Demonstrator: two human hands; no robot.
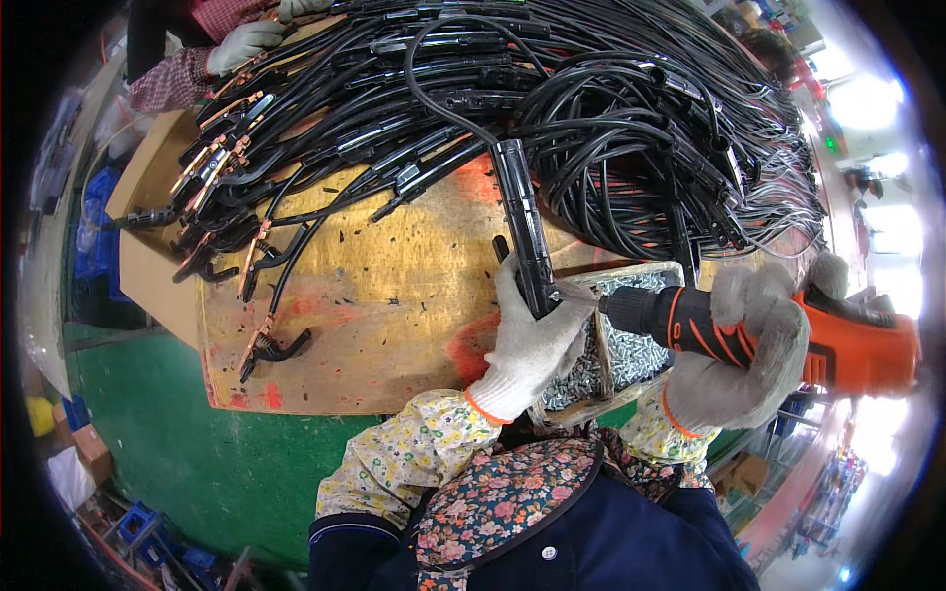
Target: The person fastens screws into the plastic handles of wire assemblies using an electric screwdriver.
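Observation:
My left hand (532, 347), in a white knitted glove, is closed around the lower end of a black electrode holder handle (524, 222). The handle stands nearly upright in view, and a black cable leaves its far end. My right hand (757, 369), gloved too, grips an orange and black cordless screwdriver (855, 347). The tool's tip points left and meets the handle's near end beside my left fingers; the exact contact is hidden. Under both hands is a divided wooden box (603, 406) filled with small silver screws (636, 350).
Black cables (601, 172) with more handles are heaped across the far side of the wooden table (355, 345). Copper-jawed holders (258, 343) lie at the left, near a cardboard box (158, 266). A co-worker's gloved hand (246, 46) is at the far left.

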